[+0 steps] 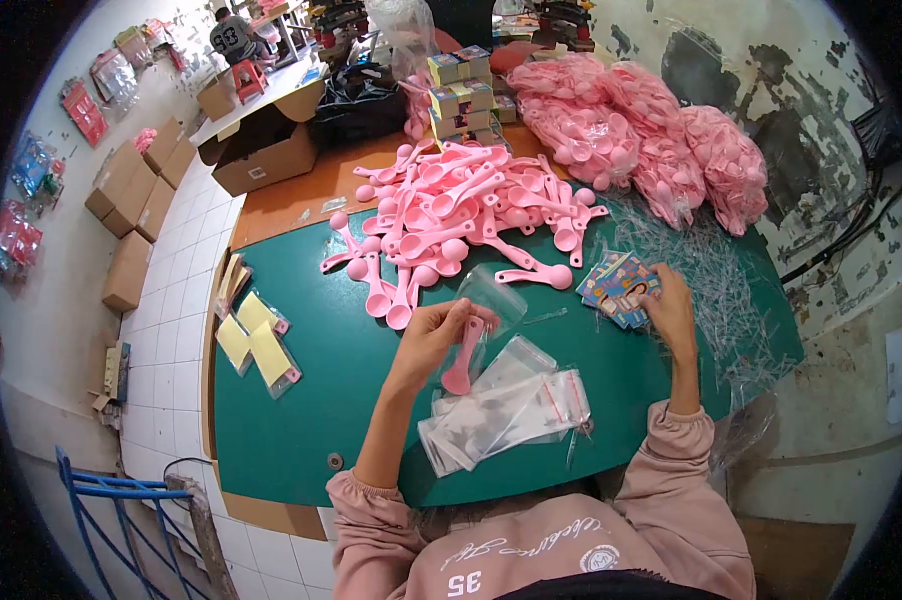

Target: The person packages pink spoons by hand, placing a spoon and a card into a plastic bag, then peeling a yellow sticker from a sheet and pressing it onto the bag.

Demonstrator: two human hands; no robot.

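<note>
My left hand (439,335) is closed on a pink spoon (461,360) and a clear plastic bag (496,300), which spreads above and behind the fingers. On the right, my right hand (668,305) has its fingers on a small stack of colourful printed cards (619,288). Clear flat bags (501,415) lie overlapped on the green table just below my left hand. Beyond both hands rises a large heap of pink spoons (461,200), and one loose spoon (536,276) lies close to the cards.
Packed pieces with yellow cards (261,340) lie at the left of the green table (311,420). Bulky bags of pink spoons (651,140) stand at the back right, above scattered clear strips (701,290). Card stacks (461,95) and an open carton (266,155) are behind. A person (233,38) sits far off.
</note>
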